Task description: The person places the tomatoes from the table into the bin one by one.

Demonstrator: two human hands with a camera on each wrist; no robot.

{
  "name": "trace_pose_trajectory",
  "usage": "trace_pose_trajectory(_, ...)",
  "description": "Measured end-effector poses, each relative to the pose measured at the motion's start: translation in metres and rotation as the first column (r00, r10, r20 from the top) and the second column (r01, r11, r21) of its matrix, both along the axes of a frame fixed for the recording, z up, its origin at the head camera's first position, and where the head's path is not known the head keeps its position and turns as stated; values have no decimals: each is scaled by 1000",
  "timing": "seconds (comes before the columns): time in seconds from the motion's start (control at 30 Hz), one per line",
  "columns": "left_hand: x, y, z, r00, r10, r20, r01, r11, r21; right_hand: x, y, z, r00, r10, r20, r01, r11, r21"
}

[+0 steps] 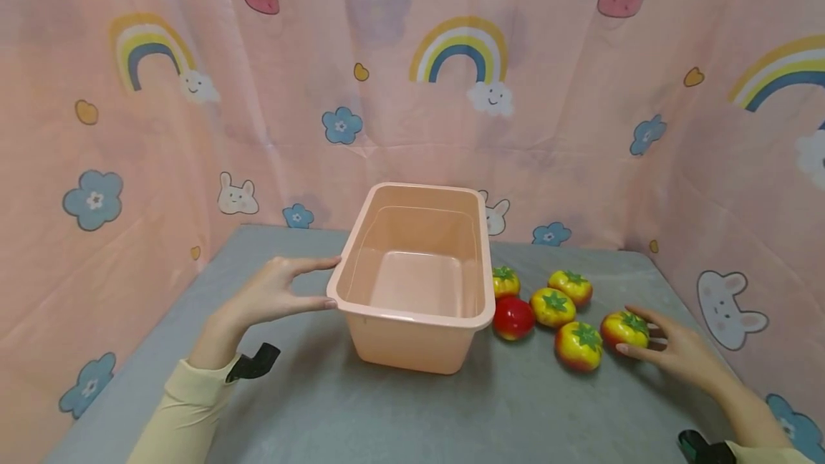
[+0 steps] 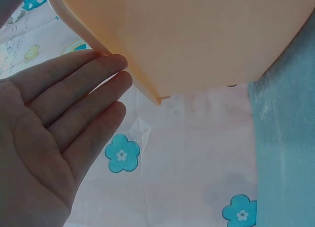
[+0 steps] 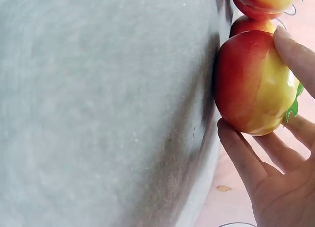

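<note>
A peach-coloured plastic basin [image 1: 412,342] stands on the grey table in the head view. My left hand [image 1: 277,296] is at its left rim, thumb and fingertips touching the edge. In the left wrist view the fingers of that hand [image 2: 74,99] lie nearly straight against the rim. On the right, my right hand [image 1: 677,349] holds the rightmost yellow-and-red tomato [image 1: 625,329] between thumb and fingers. The right wrist view shows this tomato [image 3: 256,84] low at the table surface, its green leafy top turned toward the palm.
Several similar tomatoes sit between the basin and my right hand, the nearest [image 1: 579,346] beside the held one. A plain red round fruit [image 1: 513,318] is close to the basin's right side. A pink patterned curtain [image 1: 412,149] encloses the grey table [image 1: 296,407] at the back and sides.
</note>
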State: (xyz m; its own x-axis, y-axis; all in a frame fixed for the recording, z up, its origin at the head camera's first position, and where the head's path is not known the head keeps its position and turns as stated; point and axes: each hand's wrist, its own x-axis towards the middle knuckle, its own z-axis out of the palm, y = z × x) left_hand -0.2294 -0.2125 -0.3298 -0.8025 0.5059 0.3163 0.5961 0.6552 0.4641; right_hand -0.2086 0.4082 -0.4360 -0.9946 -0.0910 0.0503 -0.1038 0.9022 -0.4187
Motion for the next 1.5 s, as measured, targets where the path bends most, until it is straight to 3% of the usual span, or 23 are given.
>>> trace_pose_trajectory(0.83,-1,2,0,1000,-18,8,18,999,33,1,0,14,995,-27,94,32,998,-48)
trace_pose_trajectory(1.13,0,0,0,1000,-14,25,13,999,42,4,-5,32,999,27,-28,-30,996,-79)
trace_pose_trajectory(1.5,0,1,1,999,-26,38,24,998,56,2,-13,52,997,45,-68,-51,995,-84)
